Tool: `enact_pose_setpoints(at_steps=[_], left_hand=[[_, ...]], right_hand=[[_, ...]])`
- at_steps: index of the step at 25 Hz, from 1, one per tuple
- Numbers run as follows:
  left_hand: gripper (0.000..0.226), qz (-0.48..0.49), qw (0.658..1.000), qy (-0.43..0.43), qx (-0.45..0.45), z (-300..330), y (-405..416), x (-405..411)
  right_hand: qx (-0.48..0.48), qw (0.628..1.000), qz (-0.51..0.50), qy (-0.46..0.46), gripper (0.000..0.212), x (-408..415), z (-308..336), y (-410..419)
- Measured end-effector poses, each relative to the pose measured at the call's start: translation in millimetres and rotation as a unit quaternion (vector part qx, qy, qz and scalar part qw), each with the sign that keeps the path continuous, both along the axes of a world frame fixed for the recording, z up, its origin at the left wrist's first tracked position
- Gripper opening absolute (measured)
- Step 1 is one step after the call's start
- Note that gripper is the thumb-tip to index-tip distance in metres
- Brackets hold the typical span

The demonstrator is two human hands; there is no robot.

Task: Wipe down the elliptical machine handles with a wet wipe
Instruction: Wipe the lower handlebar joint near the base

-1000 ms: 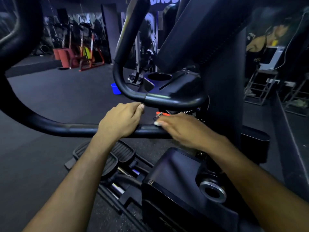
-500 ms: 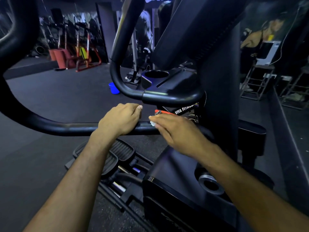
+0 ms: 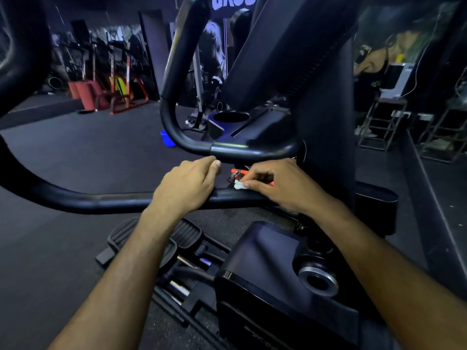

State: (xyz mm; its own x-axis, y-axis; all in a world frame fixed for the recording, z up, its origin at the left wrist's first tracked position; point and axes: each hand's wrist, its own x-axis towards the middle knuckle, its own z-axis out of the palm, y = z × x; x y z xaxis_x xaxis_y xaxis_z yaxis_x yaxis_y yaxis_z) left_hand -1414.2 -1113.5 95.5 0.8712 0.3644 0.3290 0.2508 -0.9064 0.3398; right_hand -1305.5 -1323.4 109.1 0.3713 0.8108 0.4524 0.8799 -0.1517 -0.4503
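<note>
Left hand (image 3: 188, 186) grips handle (image 3: 88, 202) | right hand (image 3: 275, 188) pinches wipe (image 3: 238, 185)

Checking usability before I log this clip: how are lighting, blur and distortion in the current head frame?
Head view: dim, bluish gym light, so the black handle bar loses detail; strong wide-angle bending at the edges; both hands fairly sharp, left hand gripping the bar, right hand pinching the white wipe; background equipment soft and murky.

The left hand (image 3: 188, 184) sits on the long handle (image 3: 101, 202), the right hand (image 3: 276, 186) just right of it pressing a wipe (image 3: 238, 185) there; pedals (image 3: 182, 234) lie below, a bucket (image 3: 167, 139) beyond
</note>
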Motion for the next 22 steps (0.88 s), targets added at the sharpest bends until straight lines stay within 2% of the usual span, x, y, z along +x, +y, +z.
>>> enact_pose_setpoints(at_steps=[2,4,6,8,10,12,14,16,17,20,22], left_hand=[[0.047,-0.008,0.999,-0.017,0.028,-2,-10,-2],[0.053,-0.001,0.999,-0.044,0.026,-2,-13,-5],[0.055,0.009,0.998,-0.061,-0.012,-1,-10,-3],[0.056,-0.003,0.995,-0.087,-0.056,1,-7,-4],[0.055,-0.019,0.989,-0.125,-0.073,2,-7,-10],[0.052,-0.030,0.985,-0.149,-0.081,1,-6,-17],[0.049,-0.029,0.977,-0.182,-0.106,-1,-4,-22],[0.045,-0.018,0.966,-0.216,-0.138,1,-4,-20],[0.044,-0.016,0.962,-0.230,-0.146,2,-6,-19],[0.039,-0.034,0.934,-0.303,-0.188,1,-13,-27],[0.032,-0.041,0.913,-0.356,-0.195,-8,-8,-42]], right_hand=[[0.014,0.998,0.026,-0.057,0.009,-1,-4,-12],[0.029,0.997,0.029,-0.064,0.012,2,-1,-21],[0.022,0.997,0.016,-0.070,0.014,4,5,-4],[0.012,0.994,0.049,-0.100,0.013,-10,4,27],[0.008,0.980,0.092,-0.174,0.010,-29,-6,40],[-0.007,0.958,0.126,-0.256,0.004,-25,-15,17],[0.020,0.967,0.106,-0.230,0.008,-16,-13,-8],[0.063,0.990,0.055,-0.117,0.010,-5,-8,-9],[0.071,0.993,0.044,-0.089,0.009,-6,-6,0],[0.055,0.984,0.074,-0.155,0.008,-27,-17,30],[0.040,0.975,0.112,-0.185,0.011,-23,-19,21]])
